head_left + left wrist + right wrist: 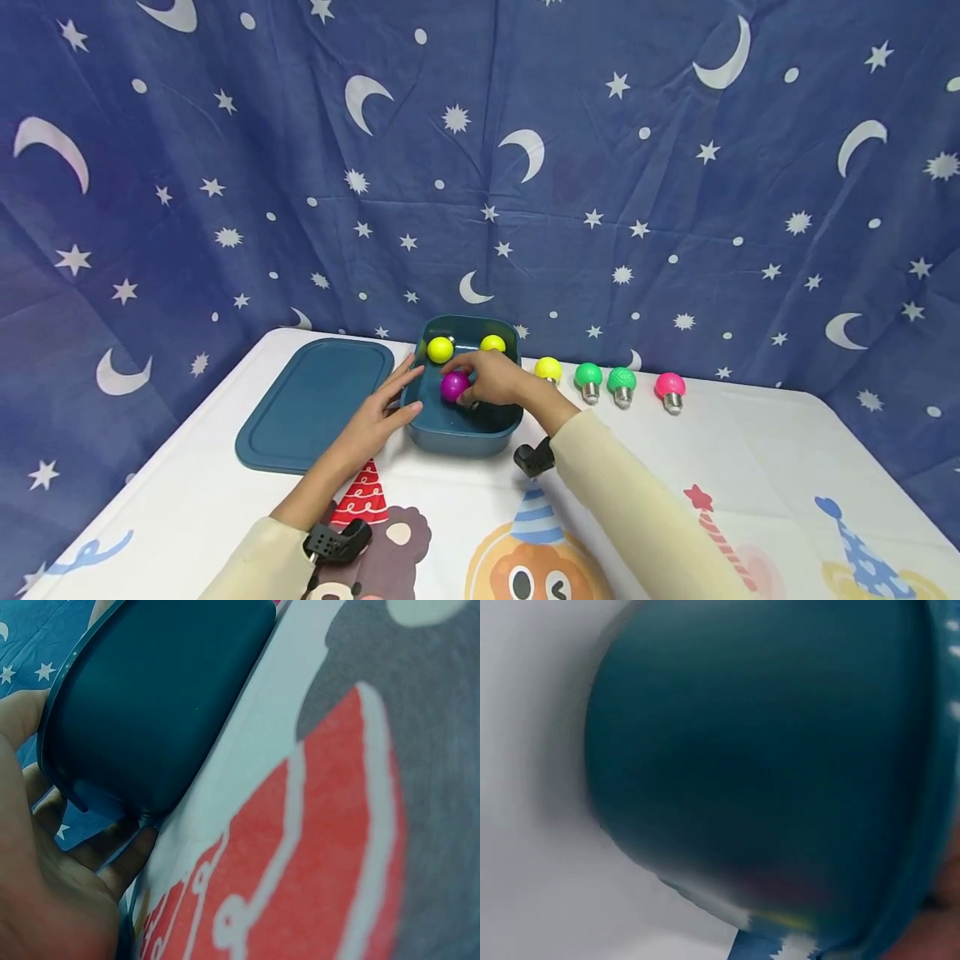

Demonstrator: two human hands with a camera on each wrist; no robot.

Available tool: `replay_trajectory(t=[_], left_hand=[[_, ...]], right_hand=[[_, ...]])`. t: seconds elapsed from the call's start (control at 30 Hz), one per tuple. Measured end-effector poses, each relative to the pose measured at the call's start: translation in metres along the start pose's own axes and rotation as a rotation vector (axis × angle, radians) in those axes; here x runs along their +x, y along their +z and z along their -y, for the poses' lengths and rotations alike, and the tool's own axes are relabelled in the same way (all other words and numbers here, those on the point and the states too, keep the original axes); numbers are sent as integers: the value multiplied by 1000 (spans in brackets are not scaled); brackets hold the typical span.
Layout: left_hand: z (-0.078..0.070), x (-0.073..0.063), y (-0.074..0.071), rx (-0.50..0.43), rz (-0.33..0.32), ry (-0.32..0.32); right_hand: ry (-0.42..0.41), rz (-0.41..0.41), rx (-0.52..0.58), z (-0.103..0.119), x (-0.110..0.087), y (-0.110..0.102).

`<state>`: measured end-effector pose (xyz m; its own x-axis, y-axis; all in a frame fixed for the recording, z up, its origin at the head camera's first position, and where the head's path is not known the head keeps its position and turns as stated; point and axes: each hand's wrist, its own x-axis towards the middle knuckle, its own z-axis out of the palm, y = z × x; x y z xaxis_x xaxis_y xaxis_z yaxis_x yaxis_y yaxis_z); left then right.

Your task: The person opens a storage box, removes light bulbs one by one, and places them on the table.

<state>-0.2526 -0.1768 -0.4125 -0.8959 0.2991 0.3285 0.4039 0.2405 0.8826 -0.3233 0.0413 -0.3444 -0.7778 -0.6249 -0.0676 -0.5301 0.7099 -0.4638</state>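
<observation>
A glossy purple bulb [453, 386] shines inside a smooth plastic box [457, 443], a matt plastic lid [315, 404] near the left edge of the cloth-covered table [750, 450]. Along the back edge, bulbs [670, 385] pair plastic-looking globes, one green and textured, with shiny metal bases [672, 404]. A creased cloth curtain [570, 250] hangs behind.

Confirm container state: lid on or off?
Off. The lid lies flat on the table, left of the container, whose open top shows two yellow bulbs and a purple bulb inside.
</observation>
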Motion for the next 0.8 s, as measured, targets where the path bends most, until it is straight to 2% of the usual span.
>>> replay_trajectory(t=[0.2,0.5,0.63,0.8], left_hand=[[-1,0,1,-6,-7,-14],[-2,1,0,-9,2,-3],[-4,1,0,-17,8,-2],[-4,0,3,-9,9,-1]], right_hand=[[-28,-126,123,-4,-17,-12],[-4,-316,312,-15,-66,-33],[21,-359,365,-29,-92,-38],[89,-410,374,-54,-120,-40]])
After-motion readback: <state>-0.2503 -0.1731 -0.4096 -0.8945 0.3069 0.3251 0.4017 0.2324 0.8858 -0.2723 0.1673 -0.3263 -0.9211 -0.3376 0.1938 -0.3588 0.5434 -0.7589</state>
